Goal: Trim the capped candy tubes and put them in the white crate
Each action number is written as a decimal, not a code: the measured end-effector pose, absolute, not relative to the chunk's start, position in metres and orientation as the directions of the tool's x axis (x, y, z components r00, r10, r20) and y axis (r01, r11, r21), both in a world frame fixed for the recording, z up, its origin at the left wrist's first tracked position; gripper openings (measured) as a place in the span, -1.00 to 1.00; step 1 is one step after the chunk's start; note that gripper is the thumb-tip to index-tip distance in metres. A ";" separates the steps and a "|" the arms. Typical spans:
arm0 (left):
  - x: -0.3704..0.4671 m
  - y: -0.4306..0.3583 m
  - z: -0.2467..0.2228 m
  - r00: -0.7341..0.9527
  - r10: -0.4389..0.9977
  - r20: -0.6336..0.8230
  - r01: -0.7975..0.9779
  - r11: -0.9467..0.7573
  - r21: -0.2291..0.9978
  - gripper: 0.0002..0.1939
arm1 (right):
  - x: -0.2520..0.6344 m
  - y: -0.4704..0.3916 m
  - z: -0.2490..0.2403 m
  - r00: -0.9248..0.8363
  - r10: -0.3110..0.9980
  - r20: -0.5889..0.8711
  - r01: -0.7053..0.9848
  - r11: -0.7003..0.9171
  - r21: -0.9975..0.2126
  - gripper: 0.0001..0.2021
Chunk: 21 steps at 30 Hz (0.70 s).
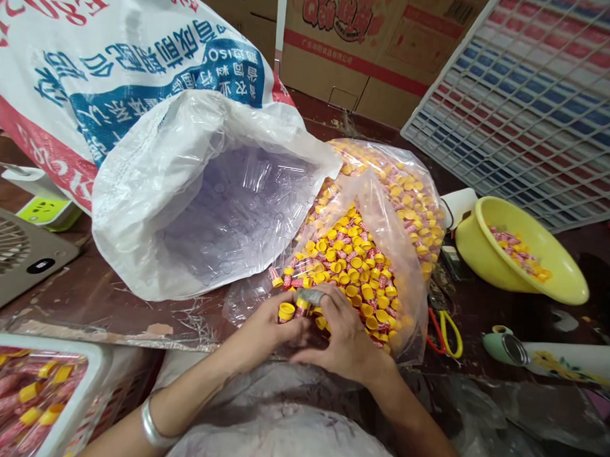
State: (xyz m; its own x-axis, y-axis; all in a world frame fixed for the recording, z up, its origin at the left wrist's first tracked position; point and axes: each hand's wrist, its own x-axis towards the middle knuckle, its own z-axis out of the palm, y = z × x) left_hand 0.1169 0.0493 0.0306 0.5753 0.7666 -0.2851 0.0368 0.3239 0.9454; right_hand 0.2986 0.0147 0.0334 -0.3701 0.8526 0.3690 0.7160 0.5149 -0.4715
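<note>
Cardboard boxes (351, 63) line the top of the frame, and a white grid (520, 96) leans in front of striped cloth at the upper right. Below them we see a dark table (107, 291), worn and scratched along its near edge. From the upper left comes a printed sack (45, 66), its white liner (130, 209) folded open toward us over a heap of clear tubes (246, 186). Right of it, at the middle of the frame, a clear bag (408, 259) gapes on a heap of yellow caps (358, 277) mixed with red-and-white pieces.

Just in front of that heap, our left hand (274, 327) holds two capped tubes (286, 313) side by side in a close grip, caps up. A metal bracelet (151, 423) circles its wrist. Our right hand (344, 340) comes in from the other side, fingers bent and a grey wrap (310, 296) over the further tube; whether it grips anything, we cannot tell.

On the right are a yellow bowl (477, 241), scissors (451, 333) and a flowered bottle (570, 361) lying down. On the left we have a fan (14, 252), and at the lower left a white basket (92, 381) of more capped tubes.
</note>
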 end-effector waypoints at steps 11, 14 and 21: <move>0.150 0.111 0.039 0.508 0.861 -0.012 0.827 -0.484 0.285 -0.74 | 0.322 0.046 0.033 -0.181 0.910 0.374 0.928 0.283 -0.241 -0.94; 0.133 0.107 0.033 0.500 0.866 0.001 0.807 -0.467 0.362 -0.82 | 0.315 0.057 0.030 -0.238 0.907 0.347 0.919 0.326 -0.220 -0.95; 0.107 0.087 0.020 0.479 0.878 0.009 0.782 -0.431 0.451 -0.80 | 0.316 0.058 0.024 -0.346 0.901 0.262 0.886 0.406 -0.224 -0.88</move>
State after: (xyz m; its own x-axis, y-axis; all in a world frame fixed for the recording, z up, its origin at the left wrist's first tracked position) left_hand 0.1071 0.0872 0.0202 0.4786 0.8780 0.0095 0.7815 -0.4309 0.4512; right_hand 0.3163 0.0583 0.0239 -0.3464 0.9006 0.2624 0.8859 0.4061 -0.2243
